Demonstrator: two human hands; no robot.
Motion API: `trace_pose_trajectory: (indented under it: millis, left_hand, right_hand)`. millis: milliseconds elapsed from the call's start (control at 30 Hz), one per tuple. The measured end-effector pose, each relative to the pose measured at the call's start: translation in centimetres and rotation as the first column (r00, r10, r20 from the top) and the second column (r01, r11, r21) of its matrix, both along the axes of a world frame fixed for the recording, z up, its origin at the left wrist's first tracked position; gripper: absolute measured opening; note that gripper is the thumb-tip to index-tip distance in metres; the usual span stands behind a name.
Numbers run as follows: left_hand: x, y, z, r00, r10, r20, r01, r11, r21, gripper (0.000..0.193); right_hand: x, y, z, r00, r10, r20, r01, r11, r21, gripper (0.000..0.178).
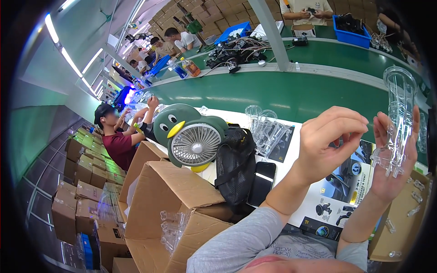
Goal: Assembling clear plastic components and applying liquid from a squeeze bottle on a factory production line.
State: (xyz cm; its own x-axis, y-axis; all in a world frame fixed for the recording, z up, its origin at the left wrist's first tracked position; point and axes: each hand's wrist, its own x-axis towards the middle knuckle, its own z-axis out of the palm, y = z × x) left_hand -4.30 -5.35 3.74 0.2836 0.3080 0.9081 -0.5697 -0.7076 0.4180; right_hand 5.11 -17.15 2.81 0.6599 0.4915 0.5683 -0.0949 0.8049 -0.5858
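My right hand (pixel 395 179) holds up a clear plastic moulded piece (pixel 400 107) on the right side, with a rounded ring at its top and small prongs at its lower end. Just left of it, my left hand (pixel 330 139) is raised with thumb and fingers curled together; whatever they may pinch is hidden. Beneath both hands lies a printed sheet (pixel 325 209) with pictures of mounts. More clear plastic pieces (pixel 268 129) stand in a group on the table, to the left of my left hand.
A green penguin-shaped fan (pixel 193 141), black mesh pouch (pixel 236 166) and phone (pixel 262 182) crowd the left. Cardboard boxes (pixel 182 186) stand nearer, one holding clear pieces. At right, a shallow cardboard tray (pixel 405 227) holds small clear parts. Beyond runs a green conveyor (pixel 218 98); co-workers sit farther off.
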Motion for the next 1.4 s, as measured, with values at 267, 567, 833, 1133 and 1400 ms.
trace_pose_trajectory:
  millis: [267, 567, 833, 1133, 1400]
  left_hand:
    - [0.02, 0.05, -0.32, 0.997, 0.078, -0.01, -0.078, 0.997, -0.007, 0.031]
    - [-0.14, -0.27, -0.36, 0.994, 0.099, -0.048, -0.101, 0.994, -0.041, 0.029]
    - [-0.05, 0.03, -0.32, 0.993, 0.113, -0.017, -0.112, 0.993, 0.028, 0.029]
    - [0.09, -0.04, -0.25, 0.995, 0.101, -0.024, -0.101, 0.995, 0.021, 0.027]
    - [0.09, -0.13, -0.27, 0.995, 0.094, -0.04, -0.094, 0.996, 0.009, 0.026]
  right_hand:
    - [0.03, 0.11, -0.03, 1.0, 0.004, -0.003, -0.004, 1.0, 0.006, 0.049]
    - [-0.03, 0.01, 0.03, 1.0, -0.019, -0.013, 0.019, 1.0, -0.008, 0.052]
    - [-0.17, 0.08, 0.17, 1.0, -0.017, -0.01, 0.017, 1.0, -0.008, 0.052]
    - [-0.13, 0.06, 0.16, 1.0, -0.002, -0.019, 0.002, 1.0, -0.001, 0.052]
    - [-0.17, 0.07, 0.18, 1.0, 0.009, -0.024, -0.009, 1.0, -0.008, 0.051]
